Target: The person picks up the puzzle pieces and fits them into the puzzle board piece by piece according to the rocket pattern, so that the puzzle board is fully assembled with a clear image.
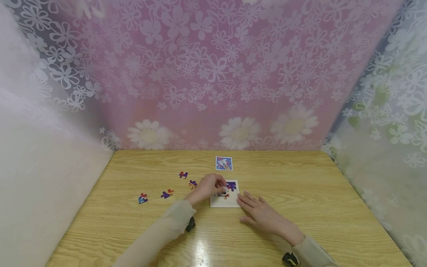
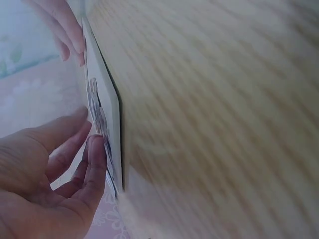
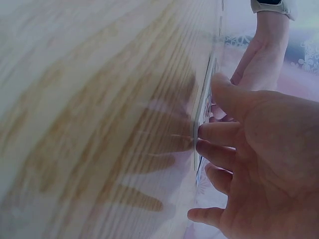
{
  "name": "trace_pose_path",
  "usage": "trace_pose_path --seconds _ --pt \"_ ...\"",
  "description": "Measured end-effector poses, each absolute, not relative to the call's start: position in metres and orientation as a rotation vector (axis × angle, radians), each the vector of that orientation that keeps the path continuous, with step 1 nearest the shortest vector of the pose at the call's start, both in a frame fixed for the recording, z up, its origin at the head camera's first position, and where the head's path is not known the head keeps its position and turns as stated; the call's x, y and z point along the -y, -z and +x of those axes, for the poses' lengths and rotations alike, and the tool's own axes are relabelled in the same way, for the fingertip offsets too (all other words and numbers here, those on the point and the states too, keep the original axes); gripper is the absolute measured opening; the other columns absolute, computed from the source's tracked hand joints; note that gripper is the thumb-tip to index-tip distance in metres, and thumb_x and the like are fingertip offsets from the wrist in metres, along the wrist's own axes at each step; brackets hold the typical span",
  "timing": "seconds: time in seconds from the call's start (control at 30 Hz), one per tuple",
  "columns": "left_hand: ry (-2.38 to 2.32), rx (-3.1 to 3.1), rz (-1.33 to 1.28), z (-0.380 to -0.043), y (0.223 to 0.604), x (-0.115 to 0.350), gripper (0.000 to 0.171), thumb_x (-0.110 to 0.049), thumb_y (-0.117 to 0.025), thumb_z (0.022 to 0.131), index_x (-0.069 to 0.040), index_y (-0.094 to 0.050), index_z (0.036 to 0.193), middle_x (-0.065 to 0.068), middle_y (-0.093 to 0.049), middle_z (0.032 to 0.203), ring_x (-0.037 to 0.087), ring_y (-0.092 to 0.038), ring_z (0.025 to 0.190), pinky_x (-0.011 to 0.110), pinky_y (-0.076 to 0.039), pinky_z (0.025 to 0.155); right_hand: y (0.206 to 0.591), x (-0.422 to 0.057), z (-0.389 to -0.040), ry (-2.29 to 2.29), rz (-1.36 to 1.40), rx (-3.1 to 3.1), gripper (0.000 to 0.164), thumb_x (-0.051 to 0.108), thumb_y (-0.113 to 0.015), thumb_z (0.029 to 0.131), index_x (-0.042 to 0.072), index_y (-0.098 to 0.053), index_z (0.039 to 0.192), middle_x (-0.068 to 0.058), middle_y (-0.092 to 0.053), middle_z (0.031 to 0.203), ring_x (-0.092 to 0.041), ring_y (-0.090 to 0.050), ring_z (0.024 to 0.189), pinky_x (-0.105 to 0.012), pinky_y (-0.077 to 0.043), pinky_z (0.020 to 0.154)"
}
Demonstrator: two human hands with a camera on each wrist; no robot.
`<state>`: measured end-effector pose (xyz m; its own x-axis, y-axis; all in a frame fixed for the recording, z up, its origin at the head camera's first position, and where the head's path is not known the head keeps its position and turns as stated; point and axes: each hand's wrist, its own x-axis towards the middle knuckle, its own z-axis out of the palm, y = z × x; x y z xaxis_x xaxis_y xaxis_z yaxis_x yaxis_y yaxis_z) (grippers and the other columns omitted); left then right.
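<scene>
A white puzzle tray point(image 1: 218, 203) lies flat on the table, with purple puzzle pieces point(image 1: 231, 185) in its upper right part. My left hand point(image 1: 207, 186) reaches over the tray's left side and pinches a puzzle piece point(image 1: 225, 192) with a white dog's face between thumb and fingers, at the picture. In the left wrist view, the left hand point(image 2: 60, 174) partly hides the pieces low against the tray point(image 2: 107, 94). My right hand point(image 1: 261, 215) rests by the tray's right edge, its fairly straight fingertips touching it. The right wrist view also shows that right hand point(image 3: 259, 144) at the edge.
Behind the tray lies a small reference picture point(image 1: 224, 163) of a white dog. Loose puzzle pieces lie to the left: one point(image 1: 183, 174) toward the back, one point(image 1: 192, 184) by my left wrist, others point(image 1: 167, 193) point(image 1: 142, 198) farther left. Floral curtains point(image 1: 217, 74) surround the wooden table point(image 1: 283, 174).
</scene>
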<state>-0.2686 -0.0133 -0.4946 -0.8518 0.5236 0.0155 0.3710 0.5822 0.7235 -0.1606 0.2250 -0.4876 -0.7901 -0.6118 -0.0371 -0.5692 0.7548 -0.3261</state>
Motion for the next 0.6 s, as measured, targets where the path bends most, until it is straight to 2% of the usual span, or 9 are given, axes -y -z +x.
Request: trace_pose_path --seconds 0.17,0.3,0.47,0.6 --pt "-1.082 -2.622 0.77 -0.2667 0.4942 0.0138 0.017 -0.015 -0.084 0.085 -0.01 -0.076 0.099 0.0 -0.068 0.089 0.006 -0.06 0.076 0.023 -0.052 0.069 0.4876 -0.2247 -0.1599 0.459 -0.964 -2.818 0.061 0.037 -0.054 0.105 0.0 -0.042 0.153 -0.016 -0.038 0.16 -0.042 -0.028 0.149 -0.074 -0.027 0.109" --pt "-1.068 -2.637 0.787 -0.2666 0.4941 0.0135 0.018 -0.014 -0.085 0.083 -0.01 -0.076 0.098 0.001 -0.068 0.09 0.006 -0.06 0.077 0.023 -0.052 0.07 0.4876 -0.2249 -0.1604 0.452 -0.971 -2.827 0.061 0.037 -0.054 0.105 0.0 -0.042 0.153 -0.017 -0.038 0.16 -0.042 -0.029 0.149 -0.074 -0.028 0.108" --pt "-1.076 -2.646 0.797 -0.265 0.491 0.0136 0.016 -0.014 -0.085 0.083 -0.009 -0.076 0.095 0.002 -0.068 0.087 0.008 -0.059 0.075 0.024 -0.051 0.069 0.4886 -0.2248 -0.1608 0.45 -0.951 -2.816 0.062 0.037 -0.054 0.105 0.001 -0.041 0.153 -0.015 -0.037 0.161 -0.04 -0.027 0.15 -0.073 -0.026 0.11" --pt "-1.107 -2.661 0.782 -0.2683 0.4938 0.0149 0.008 -0.017 -0.078 0.091 -0.011 -0.075 0.096 -0.002 -0.068 0.085 0.007 -0.06 0.074 0.023 -0.051 0.066 0.4875 -0.225 -0.1606 0.452 -0.946 -2.817 0.062 0.037 -0.054 0.105 0.001 -0.041 0.154 -0.015 -0.036 0.161 -0.041 -0.027 0.15 -0.073 -0.026 0.11"
